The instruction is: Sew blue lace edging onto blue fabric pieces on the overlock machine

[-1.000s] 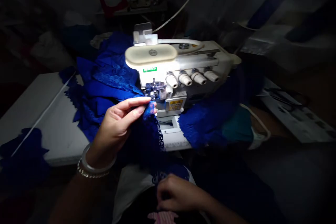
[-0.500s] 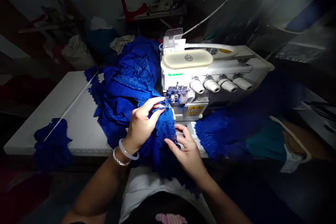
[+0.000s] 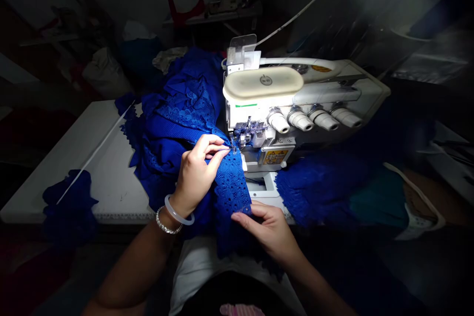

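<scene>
Two hands pinch blue lace at a sewing machine

Sewing workshop, dimly lit. Contents that mark it as such: one white sewing machine, industrial in build, with a row of tension knobs and a yellow warning label, set at a white worktable. One large heap of blue cloth, partly lace, lies beside it; one further blue pile lies to the right. Background: a second machine stands on its own table, red cloth alongside; a pale bundle sits at left.
</scene>
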`<state>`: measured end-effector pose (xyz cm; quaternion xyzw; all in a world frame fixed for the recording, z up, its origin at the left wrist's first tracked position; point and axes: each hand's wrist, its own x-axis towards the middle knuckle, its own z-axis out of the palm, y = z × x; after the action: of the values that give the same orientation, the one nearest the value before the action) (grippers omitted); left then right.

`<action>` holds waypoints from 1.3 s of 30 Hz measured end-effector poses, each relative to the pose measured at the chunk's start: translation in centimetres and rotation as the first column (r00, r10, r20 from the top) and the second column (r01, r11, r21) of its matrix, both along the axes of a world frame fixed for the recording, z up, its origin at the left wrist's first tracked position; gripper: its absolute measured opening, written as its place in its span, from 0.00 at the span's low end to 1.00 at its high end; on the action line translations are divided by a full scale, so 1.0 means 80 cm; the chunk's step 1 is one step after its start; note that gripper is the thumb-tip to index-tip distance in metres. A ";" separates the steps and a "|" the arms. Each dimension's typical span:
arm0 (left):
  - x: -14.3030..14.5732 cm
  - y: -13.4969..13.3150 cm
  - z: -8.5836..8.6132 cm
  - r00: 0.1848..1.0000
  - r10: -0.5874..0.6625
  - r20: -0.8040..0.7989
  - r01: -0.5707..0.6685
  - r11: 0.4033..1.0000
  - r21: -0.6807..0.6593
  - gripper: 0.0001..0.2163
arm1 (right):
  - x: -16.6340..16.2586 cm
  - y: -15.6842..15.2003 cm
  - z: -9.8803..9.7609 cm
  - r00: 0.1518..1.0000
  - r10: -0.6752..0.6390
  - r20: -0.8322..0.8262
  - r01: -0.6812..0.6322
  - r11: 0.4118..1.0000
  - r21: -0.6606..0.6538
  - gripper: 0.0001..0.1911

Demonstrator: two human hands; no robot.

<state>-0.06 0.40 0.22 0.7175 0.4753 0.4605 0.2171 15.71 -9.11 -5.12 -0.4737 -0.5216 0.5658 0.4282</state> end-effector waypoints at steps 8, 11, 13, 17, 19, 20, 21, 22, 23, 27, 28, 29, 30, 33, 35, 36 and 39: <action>-0.004 -0.025 0.007 0.885 -0.039 -0.464 0.129 0.978 0.164 0.09 | 0.007 -0.003 0.009 0.999 0.038 0.034 -0.041 0.995 0.089 0.11; -0.008 -0.047 0.007 0.794 -0.054 -0.606 0.205 0.961 0.183 0.15 | 0.011 -0.009 0.013 0.997 0.079 0.017 -0.080 0.996 0.047 0.10; -0.008 -0.058 0.005 0.766 -0.052 -0.641 0.226 0.955 0.192 0.17 | 0.012 -0.016 0.013 0.996 0.090 0.015 -0.090 0.995 0.035 0.11; -0.004 -0.068 0.000 0.756 -0.033 -0.654 0.186 0.968 0.166 0.17 | 0.014 -0.028 0.008 0.996 0.084 0.026 -0.085 0.996 0.030 0.13; -0.001 -0.069 -0.001 0.756 -0.028 -0.653 0.164 0.975 0.148 0.17 | 0.014 -0.032 0.004 0.997 0.073 0.022 -0.074 0.997 0.023 0.12; 0.000 -0.069 -0.002 0.758 -0.030 -0.652 0.160 0.977 0.142 0.17 | 0.013 -0.032 0.002 0.997 0.069 0.018 -0.070 0.997 0.020 0.11; 0.001 -0.069 -0.002 0.760 -0.033 -0.649 0.162 0.977 0.140 0.17 | 0.013 -0.033 0.000 0.998 0.063 0.016 -0.063 0.998 0.020 0.11; 0.001 -0.069 -0.002 0.763 -0.037 -0.646 0.167 0.976 0.142 0.17 | 0.012 -0.033 -0.001 0.998 0.057 0.017 -0.057 0.998 0.020 0.11; 0.001 -0.068 -0.003 0.765 -0.041 -0.642 0.176 0.973 0.148 0.16 | 0.012 -0.032 -0.003 0.999 0.049 0.021 -0.050 0.999 0.022 0.11; 0.004 -0.063 -0.004 0.777 -0.049 -0.628 0.201 0.964 0.174 0.17 | 0.009 -0.029 -0.005 0.999 -0.008 0.031 0.007 1.000 0.022 0.13; 0.005 -0.060 -0.003 0.778 -0.047 -0.627 0.198 0.965 0.173 0.17 | 0.008 -0.028 -0.005 1.000 -0.023 0.017 0.023 1.000 0.014 0.13; 0.007 -0.057 -0.003 0.777 -0.046 -0.628 0.192 0.967 0.168 0.17 | 0.007 -0.027 -0.005 0.999 -0.033 -0.013 0.032 0.999 -0.004 0.12; 0.008 -0.054 -0.002 0.774 -0.045 -0.632 0.187 0.969 0.160 0.17 | 0.007 -0.026 -0.005 0.998 -0.032 -0.060 0.030 0.999 -0.034 0.11; 0.012 -0.047 -0.001 0.755 -0.039 -0.655 0.178 0.973 0.147 0.18 | 0.004 -0.024 -0.006 0.973 -0.007 -0.230 -0.027 0.989 -0.143 0.10; 0.012 -0.046 0.000 0.744 -0.029 -0.668 0.176 0.973 0.153 0.18 | 0.002 -0.024 -0.006 0.961 -0.018 -0.275 -0.032 0.984 -0.176 0.10; 0.011 -0.045 0.000 0.739 -0.029 -0.673 0.180 0.971 0.155 0.18 | 0.001 -0.023 -0.005 0.962 -0.026 -0.272 -0.024 0.984 -0.176 0.10; 0.005 -0.040 0.001 0.735 -0.081 -0.673 0.229 0.964 0.135 0.16 | -0.005 -0.022 -0.003 0.970 -0.032 -0.241 -0.002 0.990 -0.142 0.09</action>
<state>0.35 -2.78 0.31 0.8897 0.4083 0.2040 -0.0041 15.27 -10.86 -5.33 -0.4342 -0.4204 0.6517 0.4583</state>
